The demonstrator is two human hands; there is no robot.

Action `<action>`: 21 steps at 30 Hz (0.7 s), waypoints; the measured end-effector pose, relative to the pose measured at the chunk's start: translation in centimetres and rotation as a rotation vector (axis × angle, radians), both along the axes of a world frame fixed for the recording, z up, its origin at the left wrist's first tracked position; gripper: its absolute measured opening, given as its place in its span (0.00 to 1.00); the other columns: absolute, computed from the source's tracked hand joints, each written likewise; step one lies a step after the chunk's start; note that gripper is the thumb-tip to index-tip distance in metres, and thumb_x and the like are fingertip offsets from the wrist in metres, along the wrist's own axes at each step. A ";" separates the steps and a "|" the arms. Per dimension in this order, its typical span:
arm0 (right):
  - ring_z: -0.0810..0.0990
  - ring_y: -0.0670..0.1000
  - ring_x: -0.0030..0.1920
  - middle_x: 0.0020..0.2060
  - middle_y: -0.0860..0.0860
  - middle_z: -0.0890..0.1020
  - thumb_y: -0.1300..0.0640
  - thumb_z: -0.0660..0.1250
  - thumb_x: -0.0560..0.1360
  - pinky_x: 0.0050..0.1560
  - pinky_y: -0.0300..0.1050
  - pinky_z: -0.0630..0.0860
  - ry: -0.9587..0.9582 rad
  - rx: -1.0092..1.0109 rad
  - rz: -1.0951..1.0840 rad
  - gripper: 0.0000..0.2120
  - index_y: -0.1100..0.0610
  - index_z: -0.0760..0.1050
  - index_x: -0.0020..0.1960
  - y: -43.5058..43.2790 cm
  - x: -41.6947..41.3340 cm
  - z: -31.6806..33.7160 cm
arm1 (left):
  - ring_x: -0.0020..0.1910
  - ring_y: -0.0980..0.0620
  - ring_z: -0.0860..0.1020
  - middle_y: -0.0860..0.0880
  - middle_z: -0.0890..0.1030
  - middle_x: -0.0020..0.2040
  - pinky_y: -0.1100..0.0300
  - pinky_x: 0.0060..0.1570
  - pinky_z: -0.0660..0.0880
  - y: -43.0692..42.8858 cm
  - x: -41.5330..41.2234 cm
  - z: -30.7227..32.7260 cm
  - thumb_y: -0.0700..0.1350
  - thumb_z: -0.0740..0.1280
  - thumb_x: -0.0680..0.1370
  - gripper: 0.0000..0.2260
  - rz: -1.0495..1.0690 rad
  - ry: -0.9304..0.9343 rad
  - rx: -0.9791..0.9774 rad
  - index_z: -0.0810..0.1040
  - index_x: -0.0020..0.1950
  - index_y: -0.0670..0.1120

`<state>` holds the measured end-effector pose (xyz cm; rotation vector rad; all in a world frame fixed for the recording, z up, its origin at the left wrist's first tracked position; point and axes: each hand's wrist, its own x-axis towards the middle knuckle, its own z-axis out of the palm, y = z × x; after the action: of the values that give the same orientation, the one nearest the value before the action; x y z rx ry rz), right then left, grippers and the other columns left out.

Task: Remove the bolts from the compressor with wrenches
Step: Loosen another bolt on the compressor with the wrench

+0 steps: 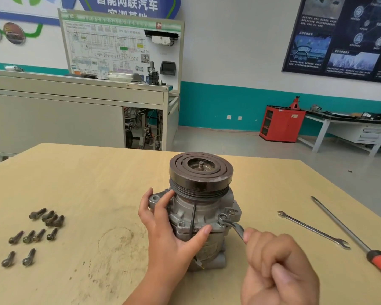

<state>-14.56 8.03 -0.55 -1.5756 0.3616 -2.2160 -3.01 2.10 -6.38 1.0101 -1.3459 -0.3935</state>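
A grey metal compressor with a dark pulley on top stands upright on the wooden table. My left hand grips its body from the left, thumb across the front. My right hand holds the handle of a wrench, whose ring end sits on a bolt on the compressor's right flange. Several loose dark bolts lie on the table at the left.
A second open-ended wrench and a long screwdriver with a red and black handle lie on the table to the right. Beyond the table stand a grey training bench, a red cabinet and a workbench.
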 end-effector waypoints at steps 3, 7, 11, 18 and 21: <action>0.64 0.45 0.27 0.25 0.45 0.65 0.61 0.57 0.63 0.31 0.34 0.64 0.324 0.141 -0.351 0.06 0.52 0.66 0.29 1.1 0.9 0.4 | 0.71 0.57 0.57 0.55 0.51 0.72 0.80 0.60 0.57 0.0 0.0 0.0 0.64 0.71 0.59 0.33 0.012 -0.010 -0.003 0.65 0.61 0.62; 0.65 0.45 0.29 0.27 0.53 0.68 0.62 0.58 0.65 0.30 0.30 0.62 0.533 0.111 -0.514 0.10 0.52 0.67 0.27 1.8 0.6 0.6 | 0.72 0.55 0.56 0.55 0.51 0.72 0.75 0.62 0.59 -0.1 -0.1 -0.1 0.63 0.71 0.59 0.33 0.014 -0.007 -0.010 0.66 0.62 0.62; 0.62 0.49 0.25 0.21 0.44 0.65 0.60 0.64 0.66 0.38 0.39 0.68 -0.012 0.348 0.230 0.13 0.50 0.66 0.26 -1.3 -4.0 2.1 | 0.72 0.60 0.55 0.54 0.51 0.72 0.80 0.60 0.57 -0.1 -0.1 -0.1 0.63 0.71 0.59 0.33 0.005 -0.004 0.003 0.65 0.62 0.62; 0.48 0.45 0.23 0.22 0.43 0.51 0.56 0.52 0.69 0.38 0.47 0.69 -0.408 0.671 0.881 0.09 0.55 0.62 0.30 -9.0 -7.3 1.7 | 0.72 0.59 0.56 0.58 0.50 0.72 0.73 0.62 0.59 0.0 0.0 -0.1 0.63 0.71 0.58 0.34 0.000 0.001 0.010 0.65 0.62 0.63; 0.52 0.48 0.23 0.22 0.46 0.54 0.57 0.51 0.69 0.37 0.44 0.68 -0.625 0.465 0.977 0.10 0.56 0.64 0.30 -8.4 -7.7 1.4 | 0.72 0.58 0.56 0.59 0.50 0.71 0.72 0.62 0.59 0.0 0.0 -0.1 0.63 0.71 0.58 0.34 -0.001 0.005 0.005 0.65 0.62 0.64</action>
<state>-22.23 -0.42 0.83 -0.5404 -0.0856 -1.5431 -3.04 2.05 -6.47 1.0121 -1.3419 -0.3999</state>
